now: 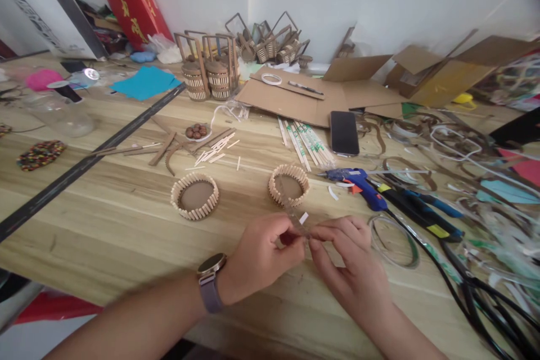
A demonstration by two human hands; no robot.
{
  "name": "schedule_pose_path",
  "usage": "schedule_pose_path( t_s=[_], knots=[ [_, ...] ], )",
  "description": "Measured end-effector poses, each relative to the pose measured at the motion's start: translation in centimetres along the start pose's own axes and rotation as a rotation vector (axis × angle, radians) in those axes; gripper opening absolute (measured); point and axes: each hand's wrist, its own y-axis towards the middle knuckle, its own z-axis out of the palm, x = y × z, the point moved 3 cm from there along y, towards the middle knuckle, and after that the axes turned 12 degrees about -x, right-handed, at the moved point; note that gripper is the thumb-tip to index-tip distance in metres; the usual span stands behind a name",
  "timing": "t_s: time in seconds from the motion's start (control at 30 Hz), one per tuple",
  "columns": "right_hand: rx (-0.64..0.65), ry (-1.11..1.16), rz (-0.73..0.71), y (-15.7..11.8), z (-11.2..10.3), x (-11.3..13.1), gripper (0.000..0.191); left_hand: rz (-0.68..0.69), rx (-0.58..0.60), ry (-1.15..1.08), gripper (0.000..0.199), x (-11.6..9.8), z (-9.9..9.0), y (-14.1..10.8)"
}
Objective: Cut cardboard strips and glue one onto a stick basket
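My left hand (262,250), with a watch on the wrist, is closed in a pinch on a thin brown strip (291,211). Facing it, my right hand (354,261) pinches the near end of that strip, and the fingertips of both hands almost meet. The strip slants away over the near rim of a small round basket base (307,187) edged with short upright wooden sticks. A small white scrap (304,217) shows beside the strip; whether it is attached, I cannot tell. A similar stick-edged base (194,215) stands to the left.
On the right lie a blue glue gun (358,180), pliers (422,211), black scissors (468,281) and a tape roll (415,256). Farther back are a phone (344,133), wrapped chopsticks (310,143), loose short sticks (215,149), cardboard (287,102) and finished baskets (219,81).
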Motion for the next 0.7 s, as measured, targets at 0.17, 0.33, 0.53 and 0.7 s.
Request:
schedule_pose_path(
  t_s=[0.17,0.33,0.53,0.7],
  knots=[
    [-0.016,0.052,0.210,0.1,0.0,-0.7,0.016,-0.012,-0.026,-0.043,0.008,-0.1,-0.2,0.1],
    [-0.103,-0.086,0.608,0.3,-0.9,-5.1,0.023,-0.064,-0.144,-0.229,0.008,0.4,-1.1,0.4],
    [-0.176,-0.163,0.656,-0.1,-0.8,-9.8,0.032,-0.100,-0.153,-0.439,0.011,1.1,-1.1,1.1],
    [-0.101,-0.073,0.481,0.1,-0.6,-7.1,0.021,-0.140,-0.143,-0.453,0.011,1.0,-1.0,1.4]
  ],
)
